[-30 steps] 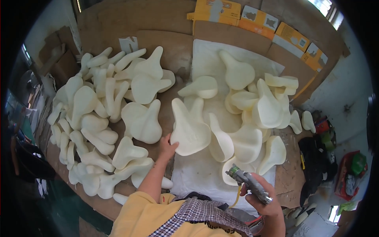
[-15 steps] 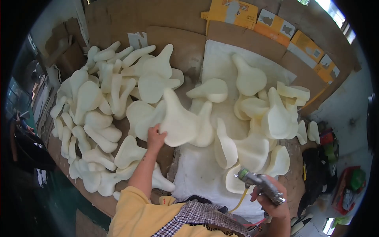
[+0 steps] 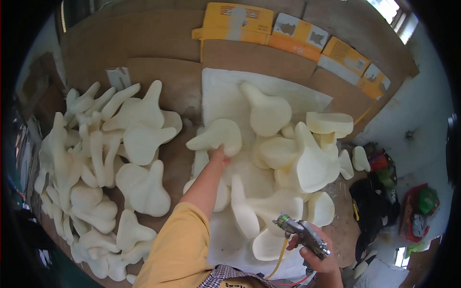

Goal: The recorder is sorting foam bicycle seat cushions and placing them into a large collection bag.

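We wrapped our right hand (image 3: pixel 317 250) around a silver metal spray gun (image 3: pixel 307 236), while our left hand (image 3: pixel 219 156), finger closure unclear, touched a cream, saddle-shaped foam piece (image 3: pixel 224 134) over a white sheet (image 3: pixel 218 91), seemingly at the grasping step, where lifting called for firm hold.

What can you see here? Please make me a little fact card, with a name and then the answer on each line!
Left hand: at the near edge of a cream saddle-shaped piece, seemingly touching it
Right hand: holding a metal spray gun
Hose: yellow hose, below the gun
Left side: heap of cream pieces
Middle: white sheet under more pieces
Back: brown cardboard, yellow panels
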Demonstrator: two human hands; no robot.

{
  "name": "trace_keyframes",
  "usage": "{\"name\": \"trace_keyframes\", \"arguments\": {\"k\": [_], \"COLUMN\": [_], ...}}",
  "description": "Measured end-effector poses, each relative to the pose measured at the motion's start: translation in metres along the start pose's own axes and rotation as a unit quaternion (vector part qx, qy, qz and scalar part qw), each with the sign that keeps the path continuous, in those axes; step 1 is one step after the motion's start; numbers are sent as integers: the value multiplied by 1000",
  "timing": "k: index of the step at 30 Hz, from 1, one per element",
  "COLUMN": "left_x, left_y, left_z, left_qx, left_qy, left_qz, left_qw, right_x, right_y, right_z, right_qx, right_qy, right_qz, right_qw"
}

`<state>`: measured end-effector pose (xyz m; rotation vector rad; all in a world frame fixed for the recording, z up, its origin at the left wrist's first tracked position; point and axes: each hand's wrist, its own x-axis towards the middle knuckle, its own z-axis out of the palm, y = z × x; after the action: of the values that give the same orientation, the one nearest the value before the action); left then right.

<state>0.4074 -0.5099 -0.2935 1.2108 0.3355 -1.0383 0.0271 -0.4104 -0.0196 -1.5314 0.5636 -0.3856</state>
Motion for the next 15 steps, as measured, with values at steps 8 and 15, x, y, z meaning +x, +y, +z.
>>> {"name": "trace_keyframes", "arguments": {"k": [8, 15], "left_x": [-109, -160], "left_y": [28, 54], "left_z": [-74, -164], "left_qx": [190, 439], "left_qy": [20, 167], "left_qz": [310, 458], "left_qw": [931, 755], "right_x": [5, 2], "right_y": [-23, -37], "right_z": [-12, 8], "right_qx": [-6, -142], "right_qy": [18, -55], "right_qz": [-35, -9], "right_qw": [999, 988]}}
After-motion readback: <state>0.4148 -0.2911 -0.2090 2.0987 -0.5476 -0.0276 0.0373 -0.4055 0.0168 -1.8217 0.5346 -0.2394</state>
